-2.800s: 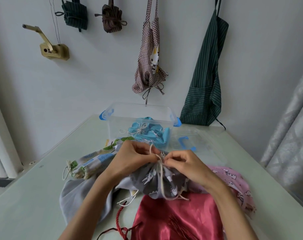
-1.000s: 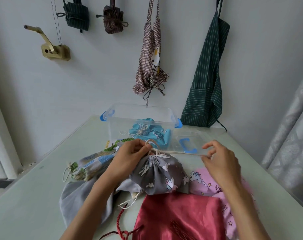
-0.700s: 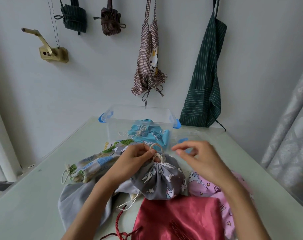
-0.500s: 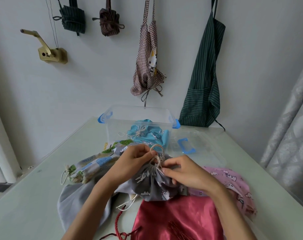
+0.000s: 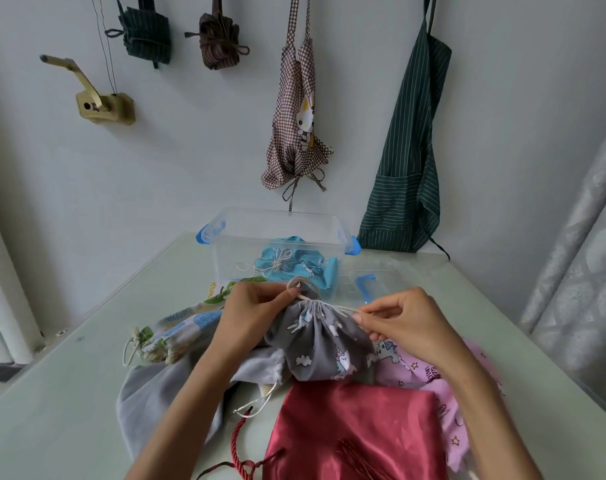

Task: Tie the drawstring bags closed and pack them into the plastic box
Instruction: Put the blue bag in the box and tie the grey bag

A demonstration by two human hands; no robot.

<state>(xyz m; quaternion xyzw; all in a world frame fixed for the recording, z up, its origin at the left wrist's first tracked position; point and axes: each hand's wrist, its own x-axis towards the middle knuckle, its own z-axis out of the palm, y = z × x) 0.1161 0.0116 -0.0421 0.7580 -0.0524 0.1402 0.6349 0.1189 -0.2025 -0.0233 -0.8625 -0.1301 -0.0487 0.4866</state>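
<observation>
Right now her left hand pinches the grey bag's gathered neck while the right hand pinches its cream cord taut

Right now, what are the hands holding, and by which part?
Both hold the grey bag at its gathered neck: the left hand pinches the cord loop, the right hand pinches the cord end.

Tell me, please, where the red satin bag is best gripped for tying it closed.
Probably at its twisted red cord, coming from the left: the red satin bag lies flat and slippery, and the cord trails clear of it onto the table.
</observation>
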